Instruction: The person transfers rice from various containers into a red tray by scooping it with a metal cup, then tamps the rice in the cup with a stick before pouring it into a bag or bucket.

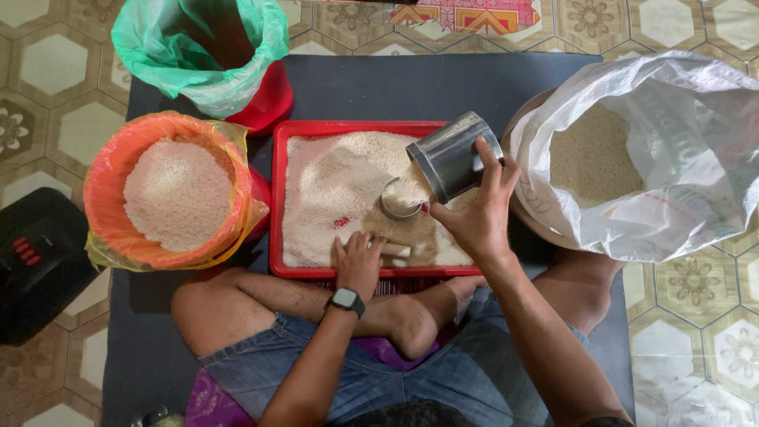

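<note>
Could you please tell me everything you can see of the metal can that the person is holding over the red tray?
The metal can is a plain grey cylinder with a dull sheen and no label in view. It is tipped on its side, open end toward the lower left, above the rice in the red tray. The right hand holds it from below and behind, fingers wrapped over its side. Its inside cannot be seen.

A tray (277, 205) of rice sits mid-mat (356, 83); a rice-filled bucket (107, 186) lies at the mat's left edge, a sack (672, 158) at its right, a bin (237, 71) behind.
</note>
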